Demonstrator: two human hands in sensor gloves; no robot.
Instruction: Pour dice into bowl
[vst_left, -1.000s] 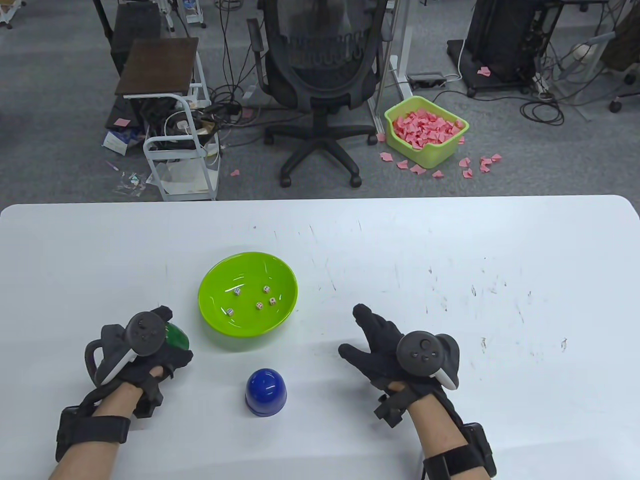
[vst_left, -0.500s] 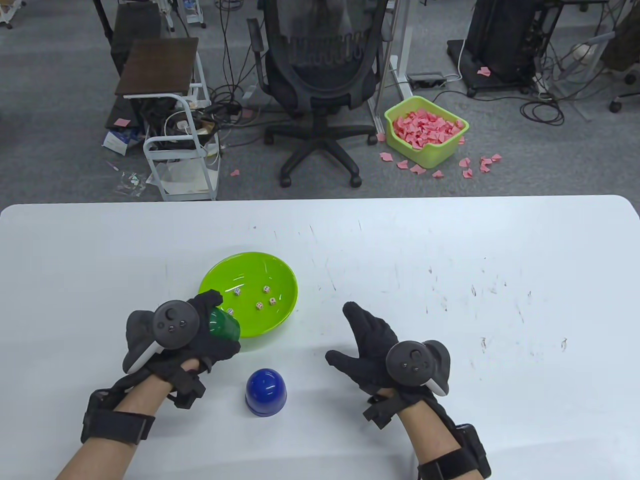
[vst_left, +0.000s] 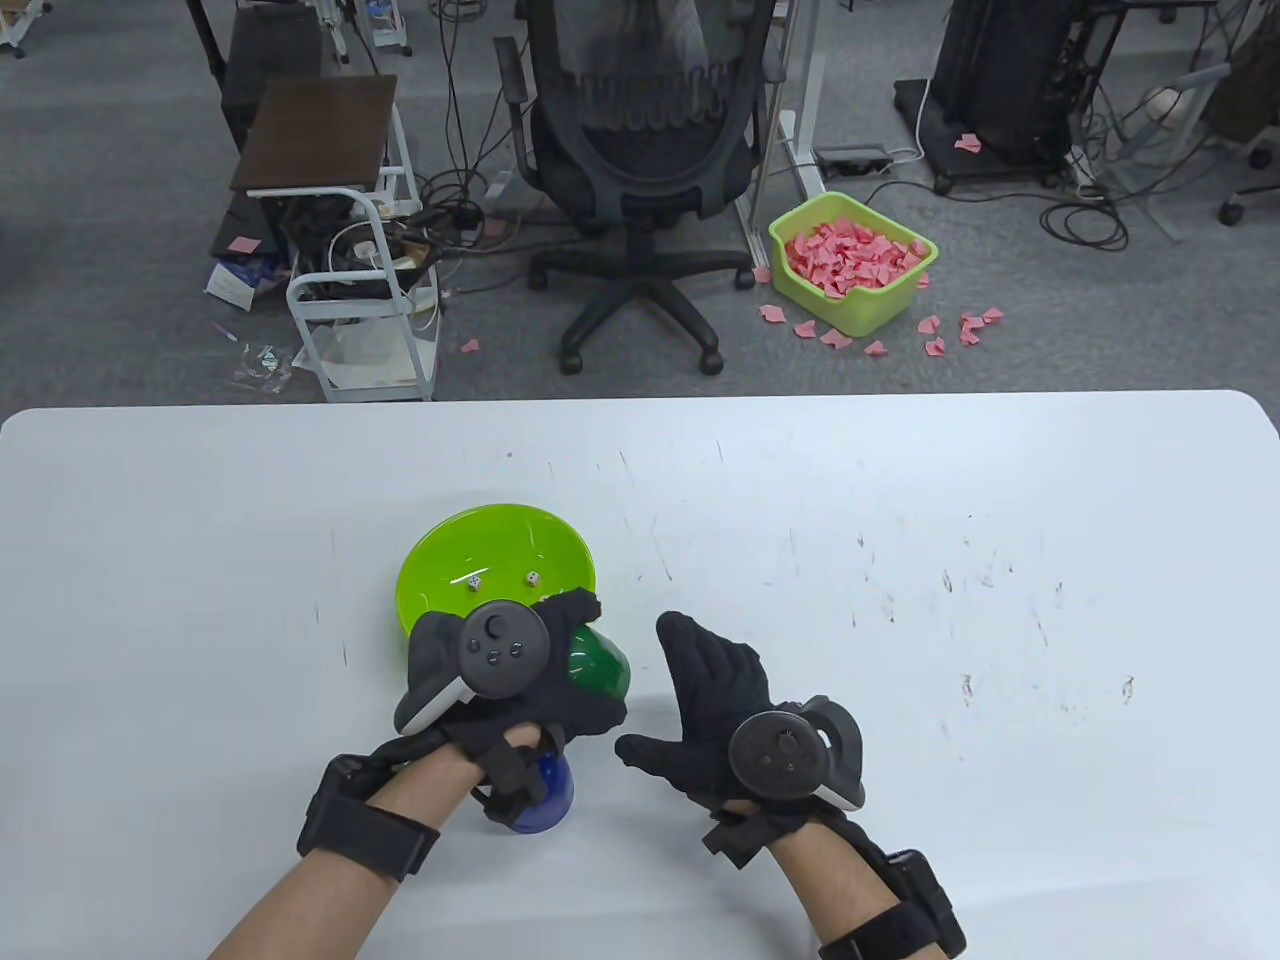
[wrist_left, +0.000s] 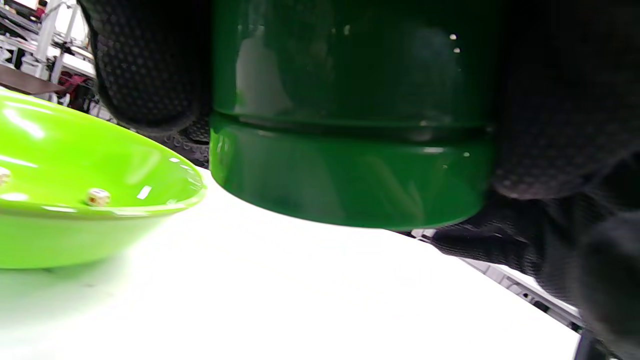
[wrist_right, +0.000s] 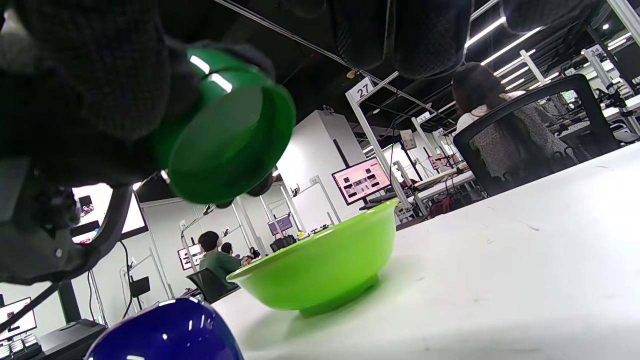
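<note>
Table view: the green cup (vst_left: 598, 668) is gripped in the left hand (vst_left: 520, 665), whose gloved fingers curl round its wall; it is held off the desk (vst_left: 900, 480), just beside the near rim of the lime bowl (vst_left: 440, 570) on the side facing the right hand. Right wrist view: the green cup (wrist_right: 227, 135) is tilted, its round flat end turned toward the camera, above and beside the lime bowl (wrist_right: 325, 265); whether any dice are in it cannot be told. Left wrist view: the green cup (wrist_left: 350, 150) fills the frame between the gloved fingers (wrist_left: 145, 70), clear of the white desk (wrist_left: 300, 300), with the lime bowl (wrist_left: 75, 220) close to its left. Two dice (vst_left: 533, 578) show in the bowl beyond the left hand in the table view; two pale dice (wrist_left: 98, 197) also show near the bowl's rim in the left wrist view. Under the left wrist stands a blue cup (vst_left: 545, 795), dome up, largely covered by the hand; the blue cup (wrist_right: 165, 332) also appears at the bottom of the right wrist view. The right hand (vst_left: 715, 700) hovers just to the right of the left hand, fingers straight and spread, thumb out, holding nothing. Beyond the desk are an office chair (vst_left: 640, 180) and a green bin of pink paper pieces (vst_left: 850, 262) on the floor.
</note>
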